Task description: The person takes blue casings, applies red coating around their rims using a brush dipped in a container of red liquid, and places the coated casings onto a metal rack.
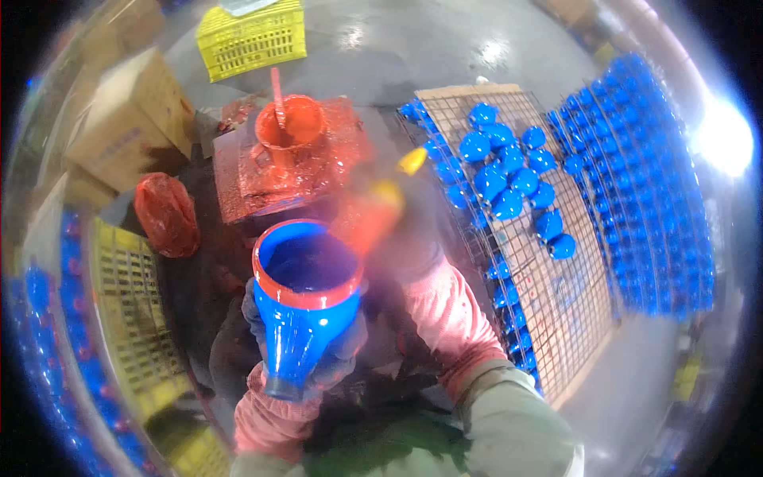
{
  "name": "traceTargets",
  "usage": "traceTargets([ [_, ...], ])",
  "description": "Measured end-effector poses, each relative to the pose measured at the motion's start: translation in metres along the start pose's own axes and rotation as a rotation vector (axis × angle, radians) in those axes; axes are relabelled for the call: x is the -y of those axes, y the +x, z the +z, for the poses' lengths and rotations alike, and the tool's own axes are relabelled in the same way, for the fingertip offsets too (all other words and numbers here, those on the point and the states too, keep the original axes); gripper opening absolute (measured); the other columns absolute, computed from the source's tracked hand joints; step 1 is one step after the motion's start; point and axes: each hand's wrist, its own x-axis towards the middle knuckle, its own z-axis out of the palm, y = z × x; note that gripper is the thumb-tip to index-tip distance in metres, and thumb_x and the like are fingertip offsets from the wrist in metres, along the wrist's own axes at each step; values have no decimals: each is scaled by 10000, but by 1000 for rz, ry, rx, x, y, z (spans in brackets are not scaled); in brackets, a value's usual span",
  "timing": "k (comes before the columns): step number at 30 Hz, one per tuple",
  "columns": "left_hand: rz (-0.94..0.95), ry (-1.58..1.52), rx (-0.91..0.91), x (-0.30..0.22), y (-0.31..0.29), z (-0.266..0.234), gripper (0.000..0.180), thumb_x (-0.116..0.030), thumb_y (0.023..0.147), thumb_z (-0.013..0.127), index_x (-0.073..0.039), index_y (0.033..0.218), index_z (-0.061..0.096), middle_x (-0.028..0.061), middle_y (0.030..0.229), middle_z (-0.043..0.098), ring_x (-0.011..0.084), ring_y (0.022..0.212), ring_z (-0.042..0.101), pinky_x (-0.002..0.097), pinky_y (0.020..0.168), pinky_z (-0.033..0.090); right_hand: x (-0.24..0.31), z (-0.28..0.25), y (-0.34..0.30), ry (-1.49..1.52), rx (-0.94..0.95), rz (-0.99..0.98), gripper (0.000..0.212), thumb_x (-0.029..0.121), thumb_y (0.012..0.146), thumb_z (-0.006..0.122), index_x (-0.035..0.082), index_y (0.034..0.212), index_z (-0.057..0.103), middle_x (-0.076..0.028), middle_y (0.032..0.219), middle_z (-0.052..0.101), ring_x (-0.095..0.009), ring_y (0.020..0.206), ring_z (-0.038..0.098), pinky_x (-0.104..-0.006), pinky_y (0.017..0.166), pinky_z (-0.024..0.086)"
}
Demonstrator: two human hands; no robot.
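Observation:
A glossy blue vessel (310,334) with a flared mouth, a red rim band and a narrow dark-ended neck is gripped from below by my left hand (343,350). Its mouth faces up, and the neck points toward me. My gloved right hand (409,238) is smeared by motion beside the rim. In it is a paintbrush (412,161) with a yellow handle and a blurred red head, which is close to the vessel's right rim. Whether the bristles touch the rim, I cannot tell. Beyond the vessel, a red paint pot (292,141) with a stick in it stands on a red-smeared surface (242,187).
To the right, a wire mesh rack (548,302) bears several blue rounded pieces (509,159); another rack of blue pieces (652,191) is beyond. Yellow crates (131,302) line the left, with another yellow crate (253,40) far ahead. A cardboard box (131,119) and red bag (167,215) lie left.

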Motion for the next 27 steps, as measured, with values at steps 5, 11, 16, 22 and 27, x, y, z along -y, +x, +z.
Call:
traceTargets([
  [5,154,62,-384,13,8,3,979,-708,813,491,12,1439,274,239,909,570,209,472,503,338,408,443,-4,0,10,395,140,156,189,248,833,563,106,951,524,-74,990,561,-246,892,593,-379,831,500],
  [11,143,162,-307,9,14,-18,914,-692,832,482,-16,1424,315,217,1068,548,249,734,513,380,616,453,-17,-6,8,487,253,148,206,256,841,562,110,977,511,-69,988,547,-249,915,582,-385,835,504],
  [16,199,271,-222,0,9,-26,861,-678,847,475,-39,1410,350,199,1200,529,282,953,521,416,789,461,-8,13,9,521,301,172,234,262,857,565,94,1009,508,-79,984,541,-238,937,564,-374,839,500],
  [22,226,593,-62,-10,3,-13,778,-639,900,428,-34,1388,400,146,1364,493,283,1195,515,425,1024,420,-1,-22,-4,-432,-56,-127,360,391,963,493,52,1065,563,-76,964,616,-188,811,601,-325,717,511],
  [27,959,1724,-401,-42,23,-19,648,-294,797,728,-36,1321,445,118,1202,573,238,1055,583,364,895,489,-7,17,1,-555,-116,-168,318,322,956,516,17,1030,566,-93,940,626,-165,778,601,-299,695,507],
])
